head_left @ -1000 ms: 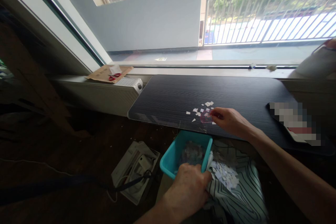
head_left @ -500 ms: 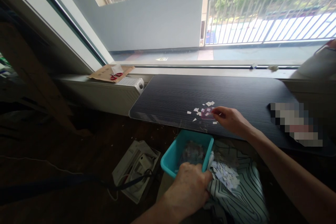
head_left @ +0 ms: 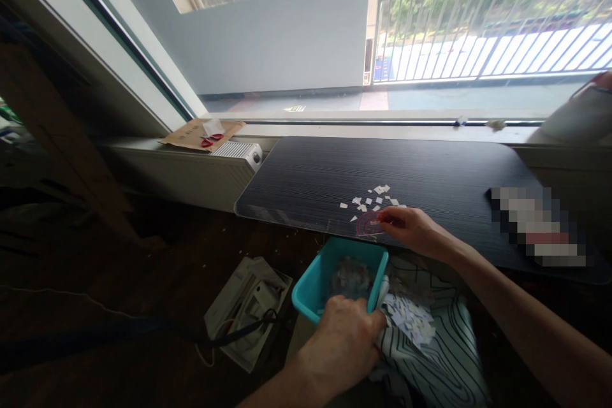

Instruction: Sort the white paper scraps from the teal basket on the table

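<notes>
My left hand (head_left: pixel 347 341) is closed around the near rim of a turquoise plastic bin (head_left: pixel 306 271), which sits just below the table edge with a heap of greyish scraps inside. In my right hand (head_left: pixel 411 227) is a see-through pink protractor (head_left: pixel 364 224), pinched at its right end and lying low over the table near its front edge. Small white paper pieces (head_left: pixel 368 201) are scattered on the dark table (head_left: pixel 306 175) just beyond the protractor. More paper scraps (head_left: pixel 411 319) lie heaped on a striped cloth (head_left: pixel 452 344) right of the bin.
On the sill at the left, red-handled scissors (head_left: pixel 210 139) rest on brown cardboard (head_left: pixel 184 134), above a radiator (head_left: pixel 239 154). An open box (head_left: pixel 239 312) with a pale device stands left of the bin. A blurred-out item (head_left: pixel 538 226) lies at the table's right.
My right hand has drawn the protractor toward me, off the scattered paper pieces to the table's front edge. My left hand and the bin have stayed in place.
</notes>
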Demonstrator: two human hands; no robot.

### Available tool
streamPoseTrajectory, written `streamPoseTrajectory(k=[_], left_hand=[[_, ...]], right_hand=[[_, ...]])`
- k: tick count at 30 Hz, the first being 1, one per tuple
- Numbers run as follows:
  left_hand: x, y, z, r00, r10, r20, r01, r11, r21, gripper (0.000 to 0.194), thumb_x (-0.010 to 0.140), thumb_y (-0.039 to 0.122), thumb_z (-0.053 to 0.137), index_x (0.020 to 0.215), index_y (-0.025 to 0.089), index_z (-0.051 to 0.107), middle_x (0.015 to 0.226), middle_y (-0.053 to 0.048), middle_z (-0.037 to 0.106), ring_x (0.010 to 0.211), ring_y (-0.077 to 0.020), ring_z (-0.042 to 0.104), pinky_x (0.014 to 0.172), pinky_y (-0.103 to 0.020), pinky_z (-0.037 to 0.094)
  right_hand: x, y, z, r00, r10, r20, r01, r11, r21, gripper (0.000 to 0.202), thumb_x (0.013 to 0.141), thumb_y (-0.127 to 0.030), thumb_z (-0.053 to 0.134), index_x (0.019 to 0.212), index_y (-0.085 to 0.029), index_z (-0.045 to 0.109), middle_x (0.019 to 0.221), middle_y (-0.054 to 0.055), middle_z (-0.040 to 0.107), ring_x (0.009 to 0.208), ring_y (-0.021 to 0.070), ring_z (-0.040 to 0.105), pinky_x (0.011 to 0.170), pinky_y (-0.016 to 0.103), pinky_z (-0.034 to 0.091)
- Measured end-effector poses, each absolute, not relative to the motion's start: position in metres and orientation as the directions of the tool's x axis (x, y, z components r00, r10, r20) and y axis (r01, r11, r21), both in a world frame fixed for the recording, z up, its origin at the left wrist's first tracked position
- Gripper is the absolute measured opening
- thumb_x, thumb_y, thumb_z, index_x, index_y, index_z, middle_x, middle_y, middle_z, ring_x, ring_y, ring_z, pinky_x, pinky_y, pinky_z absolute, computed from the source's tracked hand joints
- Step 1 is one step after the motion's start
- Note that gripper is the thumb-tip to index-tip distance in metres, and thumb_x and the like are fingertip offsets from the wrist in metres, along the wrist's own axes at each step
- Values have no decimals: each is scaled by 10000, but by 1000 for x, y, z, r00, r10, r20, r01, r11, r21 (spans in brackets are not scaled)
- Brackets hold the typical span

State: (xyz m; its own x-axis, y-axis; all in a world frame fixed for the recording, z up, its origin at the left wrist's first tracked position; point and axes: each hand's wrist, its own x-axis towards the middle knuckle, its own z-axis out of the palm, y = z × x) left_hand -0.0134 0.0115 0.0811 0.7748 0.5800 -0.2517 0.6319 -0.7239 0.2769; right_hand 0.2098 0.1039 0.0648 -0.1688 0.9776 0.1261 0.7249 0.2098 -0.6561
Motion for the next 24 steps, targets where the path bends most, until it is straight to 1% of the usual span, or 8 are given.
streamPoseTrajectory(k=[4, 8, 10, 12, 17, 20, 24], left_hand=[[-14, 12, 81, 775, 579, -253, 631, -726, 272, 113, 748, 256, 543, 838, 203, 585, 782, -36, 612, 675, -209, 579, 645, -311, 446], [-14, 12, 80, 776, 577, -254, 630, -727, 273, 129, 751, 273, 549, 858, 210, 585, 788, -33, 615, 671, -211, 578, 645, -314, 448], [-14, 13, 79, 775, 578, -257, 632, -725, 275, 141, 750, 274, 551, 871, 211, 586, 794, -32, 615, 675, -211, 579, 648, -313, 448], [-14, 13, 78, 772, 579, -262, 634, -722, 276, 142, 747, 271, 553, 870, 210, 586, 796, -30, 613, 675, -208, 577, 648, -310, 447], [-17, 12, 77, 756, 599, -264, 655, -698, 289, 133, 728, 250, 558, 853, 214, 587, 790, -22, 604, 700, -209, 577, 659, -307, 440], [-20, 10, 78, 737, 622, -265, 676, -673, 300, 121, 722, 232, 555, 838, 214, 586, 794, -22, 602, 723, -214, 577, 670, -310, 436], [-26, 10, 80, 716, 637, -285, 697, -639, 324, 124, 713, 195, 548, 831, 215, 583, 795, -18, 600, 746, -208, 577, 692, -302, 430]], right_hand=[[208, 102, 64, -118, 984, 130, 724, 175, -667, 224, 789, -346, 517, 872, -193, 658, 649, -7, 622, 567, 112, 523, 533, 214, 380], [203, 94, 71, -240, 969, 55, 683, 208, -700, 224, 802, -353, 507, 869, -204, 660, 649, -16, 619, 567, 108, 517, 518, 206, 376], [202, 93, 74, -263, 964, 36, 673, 210, -709, 229, 804, -360, 504, 873, -209, 662, 643, -19, 618, 559, 107, 514, 507, 205, 372], [204, 96, 74, -217, 974, 63, 677, 197, -710, 236, 800, -363, 505, 877, -204, 661, 645, -15, 621, 560, 111, 520, 512, 209, 378], [211, 121, 71, -37, 985, 167, 687, 146, -712, 239, 772, -341, 517, 874, -182, 663, 651, 5, 642, 578, 128, 555, 550, 224, 404], [213, 133, 71, 13, 981, 196, 737, 123, -664, 245, 763, -338, 510, 862, -182, 670, 645, 16, 651, 569, 134, 558, 537, 229, 396], [216, 136, 78, -21, 980, 199, 824, 130, -552, 232, 762, -337, 497, 798, -192, 673, 627, 15, 646, 552, 131, 542, 509, 228, 366]])
